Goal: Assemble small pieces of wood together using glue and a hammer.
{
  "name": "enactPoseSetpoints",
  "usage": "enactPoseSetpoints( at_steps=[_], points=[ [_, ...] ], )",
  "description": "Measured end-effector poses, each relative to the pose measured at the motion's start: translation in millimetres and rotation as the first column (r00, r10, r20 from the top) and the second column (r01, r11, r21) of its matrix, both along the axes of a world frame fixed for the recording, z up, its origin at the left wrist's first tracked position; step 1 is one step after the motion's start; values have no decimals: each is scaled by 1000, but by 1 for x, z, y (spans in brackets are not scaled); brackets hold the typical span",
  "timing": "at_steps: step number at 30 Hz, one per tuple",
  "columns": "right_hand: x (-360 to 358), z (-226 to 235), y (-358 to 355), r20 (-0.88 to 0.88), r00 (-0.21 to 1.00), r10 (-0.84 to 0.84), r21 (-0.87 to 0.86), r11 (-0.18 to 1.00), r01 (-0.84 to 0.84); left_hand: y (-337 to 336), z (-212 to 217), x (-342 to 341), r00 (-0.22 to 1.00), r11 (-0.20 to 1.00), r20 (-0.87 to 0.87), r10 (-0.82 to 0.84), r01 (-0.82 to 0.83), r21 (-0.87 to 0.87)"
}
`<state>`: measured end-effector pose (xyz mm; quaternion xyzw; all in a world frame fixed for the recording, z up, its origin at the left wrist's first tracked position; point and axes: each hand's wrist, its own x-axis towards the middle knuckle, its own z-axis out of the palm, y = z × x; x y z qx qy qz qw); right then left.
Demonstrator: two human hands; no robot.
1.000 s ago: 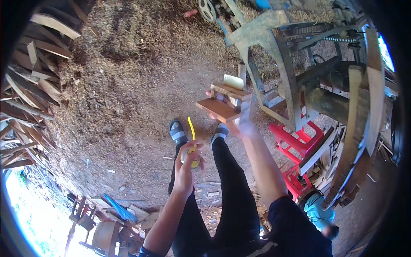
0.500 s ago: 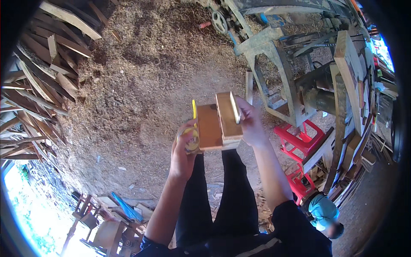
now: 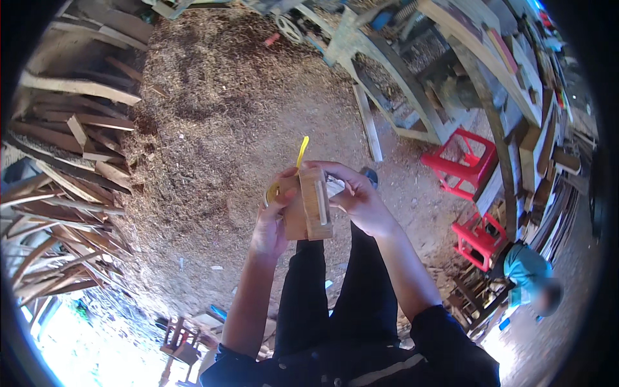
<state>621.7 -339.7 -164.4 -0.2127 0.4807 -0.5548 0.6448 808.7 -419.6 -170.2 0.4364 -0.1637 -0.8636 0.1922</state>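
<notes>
In front of my legs I hold a small brown wooden box or block [image 3: 316,209] with both hands. A pale narrow strip [image 3: 323,201] runs along its right side; whether this is a groove or a separate slip cannot be told. My left hand [image 3: 273,222] grips the left part, thumb on the near face. Against that palm sits a round yellow thing [image 3: 273,192], partly hidden. A yellow strip [image 3: 303,150] sticks up above the fingers. My right hand [image 3: 361,200] curls round the right side, fingertips on the top edge and thumb close to the right face.
Scrap wood [image 3: 71,193] is heaped at the left. Sawdust [image 3: 200,116] covers the ground. To the right stand a metal machine frame [image 3: 400,84], red plastic stools [image 3: 474,164] and leaning boards [image 3: 509,71]. A person in a teal shirt [image 3: 525,267] is at the lower right.
The wooden piece has turned in my hands, so its right side with the pale strip faces me more. My right hand has shifted to its top edge. The view has also swung.
</notes>
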Motion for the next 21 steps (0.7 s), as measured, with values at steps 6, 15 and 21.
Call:
enactPoseSetpoints(
  at_steps=[6,15,21],
  points=[
    [-22,26,56,254,962,-101,160,985,62,39,-15,-23,989,987,-146,-30,52,151],
    [-53,50,149,291,940,-178,-15,981,191,106,-4,-55,962,981,-243,-128,159,113],
    [-59,78,238,184,949,-257,-68,960,273,182,44,-70,979,987,-154,-135,146,63]
  ],
)
